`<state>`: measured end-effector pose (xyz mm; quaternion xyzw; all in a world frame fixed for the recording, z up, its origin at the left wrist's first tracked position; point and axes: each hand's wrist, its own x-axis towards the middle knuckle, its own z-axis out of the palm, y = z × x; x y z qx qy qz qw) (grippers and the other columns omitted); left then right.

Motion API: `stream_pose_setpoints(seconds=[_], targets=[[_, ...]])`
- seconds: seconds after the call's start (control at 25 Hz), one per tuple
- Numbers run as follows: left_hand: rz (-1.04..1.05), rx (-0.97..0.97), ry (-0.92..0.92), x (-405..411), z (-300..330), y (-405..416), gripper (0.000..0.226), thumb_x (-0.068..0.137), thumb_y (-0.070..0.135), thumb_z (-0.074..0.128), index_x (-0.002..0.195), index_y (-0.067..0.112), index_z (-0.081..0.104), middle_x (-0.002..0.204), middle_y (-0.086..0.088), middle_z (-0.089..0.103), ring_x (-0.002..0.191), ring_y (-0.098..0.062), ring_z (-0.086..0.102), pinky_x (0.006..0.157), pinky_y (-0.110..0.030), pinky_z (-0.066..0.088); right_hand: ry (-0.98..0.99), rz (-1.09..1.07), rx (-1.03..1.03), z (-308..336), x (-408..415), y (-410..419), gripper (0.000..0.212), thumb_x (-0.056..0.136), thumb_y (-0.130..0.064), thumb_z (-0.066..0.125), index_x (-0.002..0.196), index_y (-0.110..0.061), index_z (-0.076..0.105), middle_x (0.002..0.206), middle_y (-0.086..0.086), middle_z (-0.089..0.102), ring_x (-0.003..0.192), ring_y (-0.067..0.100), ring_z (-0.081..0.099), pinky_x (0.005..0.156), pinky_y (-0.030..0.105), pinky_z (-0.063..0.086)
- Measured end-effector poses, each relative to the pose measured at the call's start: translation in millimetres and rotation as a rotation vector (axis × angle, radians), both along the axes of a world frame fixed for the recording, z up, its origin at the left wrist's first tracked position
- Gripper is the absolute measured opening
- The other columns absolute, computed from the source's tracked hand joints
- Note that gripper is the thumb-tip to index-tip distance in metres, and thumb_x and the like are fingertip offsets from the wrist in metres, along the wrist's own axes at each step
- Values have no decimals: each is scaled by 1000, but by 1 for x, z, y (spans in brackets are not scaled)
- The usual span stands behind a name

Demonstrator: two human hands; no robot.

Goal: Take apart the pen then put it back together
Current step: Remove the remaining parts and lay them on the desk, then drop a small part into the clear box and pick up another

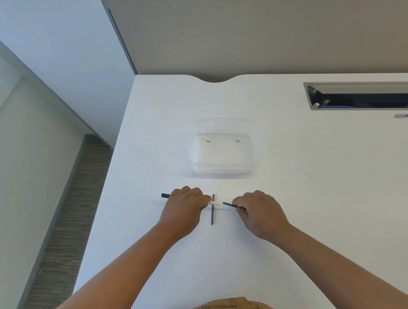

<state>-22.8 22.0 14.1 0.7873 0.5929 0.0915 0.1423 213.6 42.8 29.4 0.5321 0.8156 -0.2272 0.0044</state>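
My left hand (183,208) grips a pen barrel whose black end (165,195) sticks out to the left and whose white section (215,203) shows to the right of the fingers. My right hand (258,210) pinches a thin dark rod (229,204), its tip pointing at the white section's open end, almost touching it. A separate dark pen piece (212,213) lies on the white table (295,196), running front to back under the held parts. Most of the barrel is hidden inside my left fist.
A clear plastic container (224,148) stands on the table beyond my hands. At the far right are a recessed cable slot (360,96) and a blue cable end (406,115). The table's left edge drops to the floor.
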Motion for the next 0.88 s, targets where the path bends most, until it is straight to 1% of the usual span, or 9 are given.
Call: stream_pose_setpoints(seconds=[0.08, 0.12, 0.24, 0.32, 0.4, 0.48, 0.6, 0.76, 0.88], targets=[[23, -32, 15, -1, 0, 0, 21, 98, 18, 56, 109, 26, 72, 95, 6, 68, 86, -25, 58, 73, -35, 41, 2, -42, 7, -1, 3, 3, 20, 98, -25, 49, 100, -25, 69, 86, -3, 65, 82, 25, 58, 73, 39, 50], [28, -51, 18, -1, 1, 0, 21, 99, 19, 56, 110, 26, 72, 97, 5, 68, 86, -26, 59, 71, -35, 41, 51, -87, -25, -1, 3, 4, 18, 97, -24, 51, 99, -25, 69, 88, -4, 65, 81, 24, 60, 73, 38, 51], [49, -129, -1, 1, 1, 0, 22, 101, 21, 53, 114, 25, 69, 102, 4, 66, 88, -26, 59, 71, -37, 46, 299, -275, -197, 4, 0, 9, 15, 94, -21, 61, 100, -28, 73, 93, -14, 66, 77, 10, 64, 75, 31, 52], [94, -197, -45, 3, 0, 0, 20, 102, 23, 49, 112, 25, 66, 99, 4, 64, 87, -25, 59, 70, -37, 49, 399, -301, -198, 10, -1, 15, 18, 92, -18, 63, 101, -29, 75, 91, -18, 65, 75, 3, 64, 75, 30, 52], [198, -286, -165, 5, -4, 0, 18, 103, 25, 45, 105, 25, 63, 92, 4, 60, 82, -23, 57, 67, -35, 48, 422, -258, -105, 21, -2, 27, 22, 91, -14, 65, 105, -26, 77, 94, -12, 68, 80, 12, 67, 78, 35, 55], [378, -387, -361, 7, -8, 2, 16, 103, 27, 47, 105, 22, 63, 88, 5, 62, 74, -17, 58, 64, -32, 47, 394, -191, 24, 33, -3, 47, 24, 91, -12, 65, 110, -20, 77, 99, 1, 70, 85, 23, 69, 82, 39, 54], [650, -506, -641, 9, -12, 8, 17, 99, 27, 53, 95, 17, 67, 80, -1, 71, 62, -15, 61, 66, -36, 54, 292, -130, 121, 49, -9, 86, 21, 92, -12, 62, 106, -18, 76, 100, 7, 69, 87, 28, 66, 80, 41, 53], [793, -571, -787, 5, -17, 17, 13, 97, 28, 60, 93, 18, 68, 74, 3, 77, 58, -10, 67, 68, -34, 58, 74, -78, 44, 53, -26, 127, 23, 94, -11, 56, 101, -20, 76, 99, 5, 68, 89, 30, 65, 79, 42, 54], [823, -601, -876, 1, -21, 22, 12, 97, 23, 63, 94, 13, 69, 74, -1, 78, 61, -16, 69, 77, -39, 61, -84, -44, -71, 46, -37, 145, 26, 92, -8, 55, 101, -22, 75, 107, 5, 68, 95, 31, 65, 82, 44, 57]])
